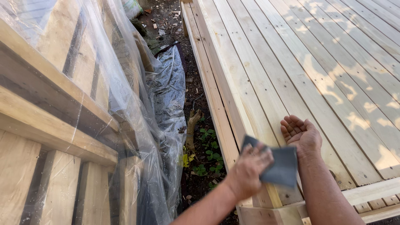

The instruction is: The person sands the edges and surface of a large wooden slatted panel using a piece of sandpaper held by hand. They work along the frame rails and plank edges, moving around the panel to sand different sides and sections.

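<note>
— What's the person doing over there, from where you stand?

— Looking down from the head camera: the left hand (250, 166) has its fingers closed on a dark grey sheet of sandpaper (280, 164), pinching it by its left part. The sheet hangs over the near corner of the wooden deck (300, 71), just above the outermost board.

— And the other hand?

— The right hand (301, 134) lies on the deck boards just beyond the sheet, palm turned up, fingers loosely curled and holding nothing. Its forearm runs down behind the sandpaper's right edge.

— Is the sandpaper touching the wood?

— Hard to say. The left hand is a little blurred, and the sheet covers the spot where it would meet the board, so I can't tell whether it presses down or hangs just over it.

— What else is about?

— To the left, a stack of pale lumber (54, 125) under a clear plastic sheet (137, 104) that drapes down to the ground. Between the stack and the deck runs a strip of dark soil (196, 87) with wood scraps, a short stub of cut branch (192, 121) and a few small green plants (210, 156). Dappled sunlight falls across the boards on the right. At the bottom edge a lighter framing piece (366, 193) crosses under the deck's near end.
</note>
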Action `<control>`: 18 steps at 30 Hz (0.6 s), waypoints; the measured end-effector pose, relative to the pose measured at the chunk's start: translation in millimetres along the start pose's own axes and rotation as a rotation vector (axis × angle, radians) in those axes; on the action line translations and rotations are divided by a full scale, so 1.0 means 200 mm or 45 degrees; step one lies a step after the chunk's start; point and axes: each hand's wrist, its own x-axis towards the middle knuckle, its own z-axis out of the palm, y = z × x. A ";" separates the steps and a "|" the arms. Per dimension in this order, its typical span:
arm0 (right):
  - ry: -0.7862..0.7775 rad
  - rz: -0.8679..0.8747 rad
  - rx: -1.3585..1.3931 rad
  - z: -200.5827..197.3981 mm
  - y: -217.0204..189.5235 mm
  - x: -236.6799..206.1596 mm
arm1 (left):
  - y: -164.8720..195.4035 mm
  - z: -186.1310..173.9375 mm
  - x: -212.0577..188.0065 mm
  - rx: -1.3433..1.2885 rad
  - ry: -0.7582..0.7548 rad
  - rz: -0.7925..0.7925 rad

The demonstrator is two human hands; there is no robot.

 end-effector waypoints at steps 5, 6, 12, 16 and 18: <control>0.012 -0.019 -0.041 0.03 -0.02 0.03 | 0.03 0.13 -0.13 -0.408 -0.069 0.145; 0.050 -0.016 -0.080 0.04 -0.02 0.05 | -0.07 0.15 -0.06 -0.333 -0.010 0.094; 0.006 -0.282 -0.414 0.13 0.17 0.12 | -0.77 -0.02 0.57 -0.210 0.200 -0.243; 0.001 -0.515 -0.565 0.26 0.25 0.23 | -0.64 -0.05 0.44 -0.291 0.169 -0.181; -0.058 -0.492 -0.456 0.37 0.25 0.31 | -0.62 -0.02 0.34 -0.442 0.061 -0.084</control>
